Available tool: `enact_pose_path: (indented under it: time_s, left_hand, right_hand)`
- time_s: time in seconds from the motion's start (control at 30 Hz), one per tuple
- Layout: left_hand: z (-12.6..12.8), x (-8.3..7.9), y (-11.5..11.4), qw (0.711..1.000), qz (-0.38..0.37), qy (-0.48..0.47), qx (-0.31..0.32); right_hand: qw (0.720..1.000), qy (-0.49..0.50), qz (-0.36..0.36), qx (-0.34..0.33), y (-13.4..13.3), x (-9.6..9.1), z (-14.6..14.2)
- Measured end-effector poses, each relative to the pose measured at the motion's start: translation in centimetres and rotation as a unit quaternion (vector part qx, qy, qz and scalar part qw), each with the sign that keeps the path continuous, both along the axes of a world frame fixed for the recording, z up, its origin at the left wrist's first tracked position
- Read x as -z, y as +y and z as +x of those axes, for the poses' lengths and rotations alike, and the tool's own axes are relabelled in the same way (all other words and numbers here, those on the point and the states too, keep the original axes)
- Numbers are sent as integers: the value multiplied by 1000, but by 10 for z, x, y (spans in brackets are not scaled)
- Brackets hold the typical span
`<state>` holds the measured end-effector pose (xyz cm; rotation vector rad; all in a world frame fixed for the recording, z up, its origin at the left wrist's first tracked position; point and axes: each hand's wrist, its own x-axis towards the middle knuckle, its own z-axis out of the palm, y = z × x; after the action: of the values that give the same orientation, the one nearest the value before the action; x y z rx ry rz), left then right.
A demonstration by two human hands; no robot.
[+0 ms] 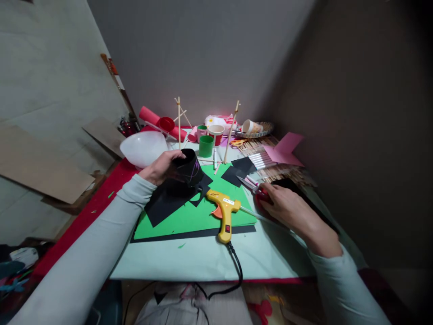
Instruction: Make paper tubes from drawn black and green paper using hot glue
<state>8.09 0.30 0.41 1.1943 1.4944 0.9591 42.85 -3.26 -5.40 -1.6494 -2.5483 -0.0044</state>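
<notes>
My left hand (pixel 165 166) is closed on the rim of a black paper-covered cup (pixel 190 170) with a purple scribble on its side. It holds the cup tilted above black paper (pixel 165 201) and a green sheet (pixel 192 221). On the right, my right hand (pixel 284 205) is closed around the red handles of scissors (pixel 248 183), whose blades point left and away from me. Part of the handles is hidden by the fingers. Between my hands a yellow glue gun (pixel 226 210) lies on the green sheet, a glue stick (pixel 253 214) in its back end.
Green cup (pixel 206 146), red-and-white cup (pixel 215 132) and thin stick frames (pixel 232 131) stand behind. A white balloon (pixel 144 148) sits at the left, folded pink paper (pixel 286 150) at the right. The glue gun's black cord (pixel 241 266) hangs over the front edge.
</notes>
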Motion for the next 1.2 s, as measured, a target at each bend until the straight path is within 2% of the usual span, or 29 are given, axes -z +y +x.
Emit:
enact_pose_path:
  time_s: [0.13,0.23,0.37,0.47,0.53,0.63,0.77,0.87,1.0,1.1,1.2]
  left_hand:
    - [9,5,26,996,-76,-18,37]
    - [15,9,41,995,-85,-18,57]
    - [23,14,52,993,-83,-1,87]
    - [26,21,55,990,-75,10,118]
    - [26,27,56,988,-67,12,142]
    - [26,35,57,983,-62,14,171]
    - [26,37,55,978,-63,6,197]
    - [26,31,52,976,-53,-5,210]
    - [18,21,57,980,-2,27,195]
    - [7,16,69,981,92,106,138]
    - [0,15,81,956,202,199,80]
  right_hand:
    - [1000,11,-4,-21,-7,-5,4]
    - [998,43,7,-48,-9,-24,-1]
    - [988,113,35,-99,-1,-59,-32]
    - [975,150,40,-157,11,-73,-66]
    - [964,172,34,-201,19,-72,-87]
    - [960,173,25,-217,31,-59,-106]
    - [960,197,20,-200,44,-43,-109]
    - [956,220,19,-194,50,-42,-103]
    - [953,243,31,-177,60,-50,-91]
    - [954,260,45,-143,69,-58,-77]
    - [955,273,48,-104,77,-63,-63]
